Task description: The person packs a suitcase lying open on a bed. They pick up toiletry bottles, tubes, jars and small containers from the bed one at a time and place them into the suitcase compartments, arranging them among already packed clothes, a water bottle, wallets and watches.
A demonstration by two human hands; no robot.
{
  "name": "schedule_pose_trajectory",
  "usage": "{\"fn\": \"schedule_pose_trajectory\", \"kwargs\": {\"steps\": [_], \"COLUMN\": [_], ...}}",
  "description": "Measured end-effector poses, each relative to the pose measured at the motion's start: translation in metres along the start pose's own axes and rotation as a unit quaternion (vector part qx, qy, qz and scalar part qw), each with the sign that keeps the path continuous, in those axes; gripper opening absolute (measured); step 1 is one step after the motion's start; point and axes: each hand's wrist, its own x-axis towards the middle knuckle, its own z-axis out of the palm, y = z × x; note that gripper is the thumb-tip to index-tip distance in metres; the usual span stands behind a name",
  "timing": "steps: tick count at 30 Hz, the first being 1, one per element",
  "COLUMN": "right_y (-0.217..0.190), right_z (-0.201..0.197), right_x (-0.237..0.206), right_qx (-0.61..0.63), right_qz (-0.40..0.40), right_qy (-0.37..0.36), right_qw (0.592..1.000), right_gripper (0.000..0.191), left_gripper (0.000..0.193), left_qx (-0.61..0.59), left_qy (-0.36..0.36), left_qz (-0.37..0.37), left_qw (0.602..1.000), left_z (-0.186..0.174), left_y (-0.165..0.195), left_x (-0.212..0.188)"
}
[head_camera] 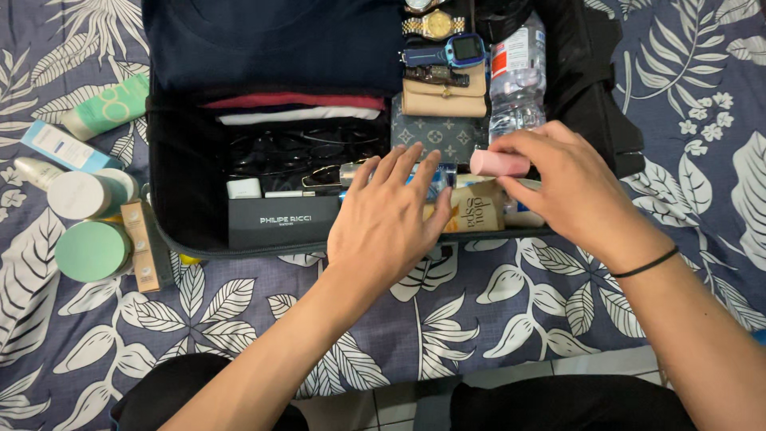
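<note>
An open black suitcase (pixel 187 172) lies on a leaf-patterned bedsheet (pixel 495 311). My right hand (pixel 570 187) holds a small pink cylinder (pixel 499 163) above the suitcase's front right corner. My left hand (pixel 387 219) rests flat, fingers apart, over small items at the front edge, touching a tan pouch (pixel 472 209). Inside are folded clothes (pixel 279 48), a black box (pixel 281 220), sunglasses (pixel 295 152), a patterned wallet (pixel 435 136), a beige pouch (pixel 445 97), a blue smartwatch (pixel 463 49), a gold watch (pixel 435 25) and a water bottle (pixel 517 76).
Left of the suitcase lie a green tube (pixel 108 106), a blue-white box (pixel 60 146), a white jar (pixel 84 194), a green-lidded jar (pixel 92 251) and a slim tan box (pixel 142 243). My dark-clothed knees sit at the bottom edge.
</note>
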Motion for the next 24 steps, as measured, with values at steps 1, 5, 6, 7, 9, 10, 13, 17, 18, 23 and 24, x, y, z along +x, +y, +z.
{"fn": "schedule_pose_trajectory", "kwargs": {"steps": [1,5,6,7,9,10,13,17,18,23,24], "right_y": [0.001,0.006,0.008,0.009,0.011,0.012,0.014,0.017,0.018,0.019,0.019], "right_z": [0.002,0.006,0.006,0.006,0.007,0.007,0.006,0.008,0.008,0.008,0.008], "right_x": [0.001,0.006,0.007,0.007,0.008,0.008,0.008,0.01,0.01,0.009,0.009], "right_qx": [-0.013,-0.056,-0.057,-0.059,-0.053,-0.045,-0.024,-0.005,-0.002,0.007,0.007], "right_qz": [-0.001,0.001,0.0,0.0,0.005,0.012,0.009,0.013,0.016,0.006,0.01], "right_qy": [-0.004,-0.029,-0.028,-0.028,-0.034,-0.04,-0.049,-0.06,-0.064,-0.063,-0.066], "right_qw": [1.0,0.998,0.998,0.998,0.998,0.998,0.998,0.998,0.998,0.998,0.998], "right_gripper": [0.038,0.038,0.039,0.04,0.04,0.04,0.039,0.039,0.039,0.039,0.039], "left_gripper": [0.049,0.052,0.053,0.053,0.053,0.052,0.052,0.052,0.052,0.05,0.05], "left_qx": [0.0,-0.002,-0.003,-0.003,-0.004,-0.005,-0.006,-0.006,-0.006,-0.004,-0.005], "left_qy": [-0.005,-0.017,-0.018,-0.022,-0.03,-0.03,-0.029,-0.025,-0.024,-0.023,-0.022], "left_qz": [-0.002,-0.009,-0.009,-0.01,-0.014,-0.013,-0.014,-0.014,-0.014,-0.015,-0.015], "left_qw": [1.0,1.0,1.0,1.0,0.999,0.999,0.999,1.0,1.0,1.0,1.0], "left_z": [0.001,0.002,0.002,0.003,0.003,0.003,0.005,0.007,0.007,0.006,0.006], "left_y": [0.0,-0.002,-0.002,-0.002,-0.002,-0.002,-0.003,-0.002,-0.002,-0.002,-0.002], "left_x": [0.0,0.002,0.003,0.004,0.005,0.005,0.005,0.006,0.006,0.006,0.006]}}
